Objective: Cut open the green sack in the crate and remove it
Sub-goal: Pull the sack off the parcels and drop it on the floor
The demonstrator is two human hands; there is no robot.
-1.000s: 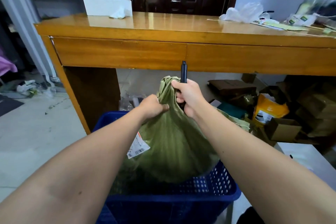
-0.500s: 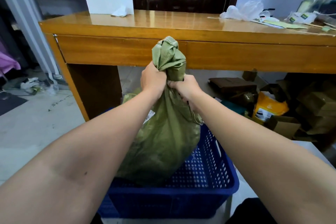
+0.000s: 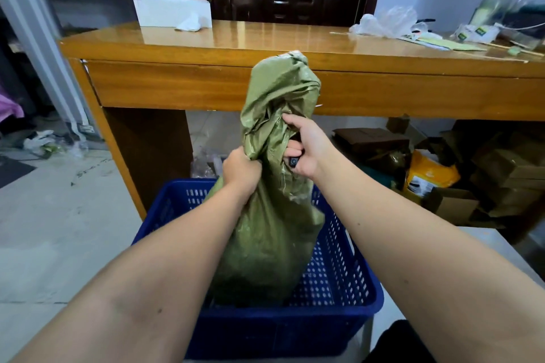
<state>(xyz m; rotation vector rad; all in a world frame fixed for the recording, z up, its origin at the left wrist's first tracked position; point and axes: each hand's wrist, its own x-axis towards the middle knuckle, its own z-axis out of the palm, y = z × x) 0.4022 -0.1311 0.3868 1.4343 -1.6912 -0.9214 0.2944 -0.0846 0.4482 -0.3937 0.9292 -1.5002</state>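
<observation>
- Our left hand [image 3: 242, 169] is clenched tight around the gathered neck of the green woven plastic sack [image 3: 272, 215], on its left side.
- Our right hand [image 3: 306, 146] grips the neck from the right, fingers dug into a fold of the fabric, with a small black tool [image 3: 293, 161] pinched against the palm (only its butt end shows, so we cannot tell what kind it is).
- The sack stands upright, its bunched top rising above both hands and its bulging bottom down inside the blue perforated plastic crate [image 3: 339, 283]; whether it touches the crate floor is hidden from us.
- Just beyond the crate stands a glossy brown wooden desk [image 3: 206, 47], with cardboard boxes [image 3: 501, 174] piled under its right end.
</observation>
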